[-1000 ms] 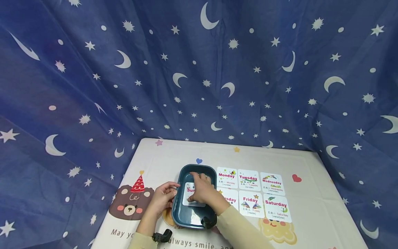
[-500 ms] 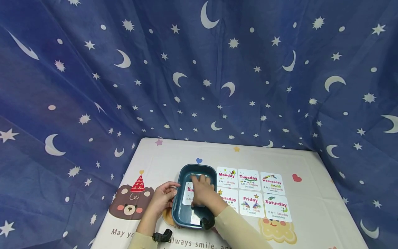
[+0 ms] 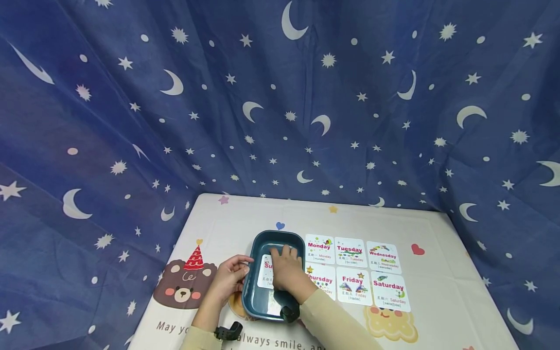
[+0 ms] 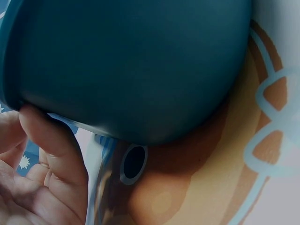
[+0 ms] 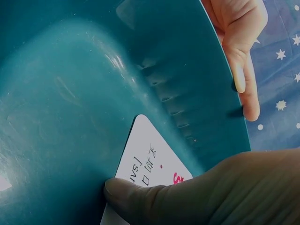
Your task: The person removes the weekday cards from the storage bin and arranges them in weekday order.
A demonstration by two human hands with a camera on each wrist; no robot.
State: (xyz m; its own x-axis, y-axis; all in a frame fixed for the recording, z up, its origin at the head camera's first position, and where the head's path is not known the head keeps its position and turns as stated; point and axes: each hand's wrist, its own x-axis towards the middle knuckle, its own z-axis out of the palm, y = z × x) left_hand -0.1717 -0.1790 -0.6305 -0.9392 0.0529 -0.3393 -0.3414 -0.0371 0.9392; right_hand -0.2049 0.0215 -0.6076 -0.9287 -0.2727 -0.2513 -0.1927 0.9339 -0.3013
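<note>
A dark teal plastic tray [image 3: 267, 304] stands on the table, and a white "Sunday" card [image 3: 265, 273] lies inside it. My right hand [image 3: 288, 273] reaches into the tray over the card's right part. In the right wrist view its thumb [image 5: 140, 194] presses on the card's edge; the other fingers are hidden there. At the tray's left side, my left hand [image 3: 229, 278] holds the rim between thumb and fingers. The left wrist view shows those fingers [image 4: 49, 136] right under the rim, against the outer wall.
Several day cards lie in two rows right of the tray: Monday [image 3: 319, 255], Tuesday [image 3: 350, 260], Wednesday [image 3: 383, 262] behind, Thursday [image 3: 321, 287], Friday [image 3: 354, 294] and Saturday [image 3: 389, 297] in front. A printed cloth [image 3: 433, 272] covers the table. A starry blue curtain [image 3: 271, 160] hangs behind.
The right hand has shifted slightly right and its thumb has come in closer, covering more of the Sunday card's right side. The left hand and the tray stay put.
</note>
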